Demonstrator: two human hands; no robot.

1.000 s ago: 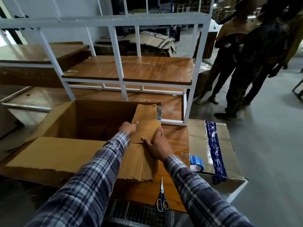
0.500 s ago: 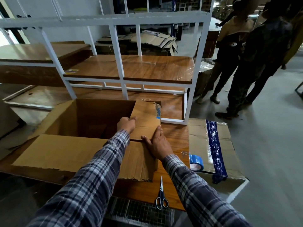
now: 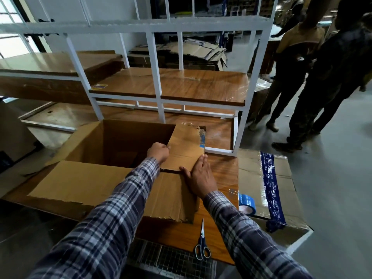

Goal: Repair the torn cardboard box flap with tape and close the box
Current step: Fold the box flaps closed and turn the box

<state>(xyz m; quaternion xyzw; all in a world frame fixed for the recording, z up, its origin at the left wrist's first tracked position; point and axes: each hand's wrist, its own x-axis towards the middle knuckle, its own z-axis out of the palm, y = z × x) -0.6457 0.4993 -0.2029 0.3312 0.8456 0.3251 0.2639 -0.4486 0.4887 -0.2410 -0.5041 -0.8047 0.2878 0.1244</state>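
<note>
A: Where is the box (image 3: 112, 158)?
B: Open, on the wooden table (image 3: 223, 178). The left hand (image 3: 159, 151) grips its torn flap (image 3: 186, 150). The right hand (image 3: 199, 176) lies flat, fingers straight, on the flap's right side.
A: And right of the box?
B: Scissors (image 3: 202, 246), then blue tape (image 3: 247, 204).

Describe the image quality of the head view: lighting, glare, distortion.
Head view: dim overall, with daylight blown out at the window upper left; glare streaks on the glossy wooden shelf and the taped box; wide-angle bending bows the white rack; the hands and the torn flap stay reasonably sharp.
</note>
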